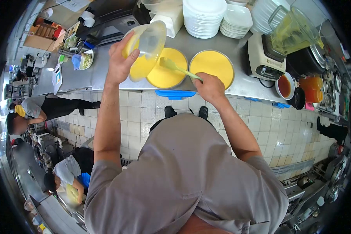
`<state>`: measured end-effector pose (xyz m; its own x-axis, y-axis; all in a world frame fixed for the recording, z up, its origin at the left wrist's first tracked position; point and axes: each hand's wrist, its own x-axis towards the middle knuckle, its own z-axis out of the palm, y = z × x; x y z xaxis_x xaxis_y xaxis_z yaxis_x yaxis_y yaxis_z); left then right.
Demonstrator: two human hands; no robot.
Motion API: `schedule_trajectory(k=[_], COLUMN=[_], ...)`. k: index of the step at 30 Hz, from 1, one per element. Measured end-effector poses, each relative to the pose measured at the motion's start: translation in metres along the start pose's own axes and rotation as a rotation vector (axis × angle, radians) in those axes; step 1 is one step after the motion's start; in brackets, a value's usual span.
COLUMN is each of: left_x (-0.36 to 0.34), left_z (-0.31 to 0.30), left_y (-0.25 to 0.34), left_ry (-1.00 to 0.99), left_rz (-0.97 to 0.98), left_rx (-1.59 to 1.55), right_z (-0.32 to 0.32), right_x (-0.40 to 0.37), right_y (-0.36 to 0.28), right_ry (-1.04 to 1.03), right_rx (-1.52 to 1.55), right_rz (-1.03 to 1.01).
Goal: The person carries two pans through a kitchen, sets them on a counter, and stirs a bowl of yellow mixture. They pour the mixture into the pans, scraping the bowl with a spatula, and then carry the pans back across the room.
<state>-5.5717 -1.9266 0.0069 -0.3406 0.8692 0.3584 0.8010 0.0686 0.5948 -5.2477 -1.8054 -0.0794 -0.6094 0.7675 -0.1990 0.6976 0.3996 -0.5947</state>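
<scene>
My left hand (pixel 122 58) grips a clear plastic bowl (pixel 151 41) by its side. The bowl is tipped over the left round pan, with yellow mixture smeared inside it. In my right hand (pixel 209 86) is a pale green spatula (pixel 179 69), its blade above the left pan and close to the bowl. Smooth yellow mixture fills the left round pan (pixel 165 78), partly hidden by the bowl and spatula. A second round pan (pixel 211 67) to its right, also full of yellow mixture, sits partly behind my right hand.
Stacked white plates (pixel 204 17) stand behind the pans. To the right are a blender (pixel 267 58) with green residue and a bowl of red sauce (pixel 285 86). A white container (pixel 86 60) stands at the left. Two co-workers (pixel 68 171) are at the far left.
</scene>
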Motion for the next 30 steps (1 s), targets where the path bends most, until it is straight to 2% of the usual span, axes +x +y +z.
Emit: schedule_trajectory(k=[1,3,5,6,7,11,13,18,20,22,24,25,27,28,30], left_x=[-0.001,0.001,0.006,0.009,0.013,0.015,0.014,0.015,0.016,0.017,0.019,0.02,0.021,0.021,0.023], left_z=[-0.001,0.0,0.001,0.001,0.001,0.003,0.007,0.005,0.008,0.009,0.011,0.012,0.015,0.016,0.018], left_y=[0.001,-0.004,-0.006,-0.006,-0.006,-0.02,-0.02,-0.024,-0.028,-0.033,-0.034,-0.033,-0.029,-0.027,-0.029], left_ry=[0.002,-0.007,-0.018,-0.048,-0.077,-0.074,-0.066,-0.078,-0.087,-0.167,-0.178,-0.188,-0.154,-0.119,-0.098], left_rz=[-0.014,-0.009,0.004,-0.001,-0.004,-0.066,-0.147,-0.119,-0.123,-0.107,-0.12,-0.136,-0.17,-0.208,-0.233], left_rx=[-0.045,-0.069,-0.096,-0.238,-0.379,-0.429,-0.719,-0.703,-0.731,-0.49,-0.531,-0.573,-0.663,-0.752,-0.766], right_z=[-0.001,0.0,0.009,0.014,0.024,0.043,0.042,0.041,0.042,0.039,0.017,0.01,0.001,-0.004,-0.01], right_x=[0.003,0.017,0.039,0.049,0.058,0.069,0.066,0.081,0.091,0.094,0.086,0.085,0.085,0.084,0.082], right_y=[-0.003,-0.009,-0.016,-0.016,-0.01,-0.004,-0.005,-0.012,-0.018,-0.031,-0.054,-0.059,-0.067,-0.072,-0.08], right_ry=[-0.006,0.169,0.228,0.29,0.293,0.219,0.21,-0.056,0.01,0.073,0.272,0.274,0.472,0.472,0.611], right_rx=[0.004,0.037,0.042,0.041,0.046,0.125,0.184,0.313,0.284,0.254,0.111,0.11,-0.059,-0.059,-0.238], right_rz=[-0.004,-0.176,-0.217,-0.257,-0.255,-0.249,-0.244,-0.047,-0.071,-0.095,-0.206,-0.205,-0.538,-0.535,-0.822])
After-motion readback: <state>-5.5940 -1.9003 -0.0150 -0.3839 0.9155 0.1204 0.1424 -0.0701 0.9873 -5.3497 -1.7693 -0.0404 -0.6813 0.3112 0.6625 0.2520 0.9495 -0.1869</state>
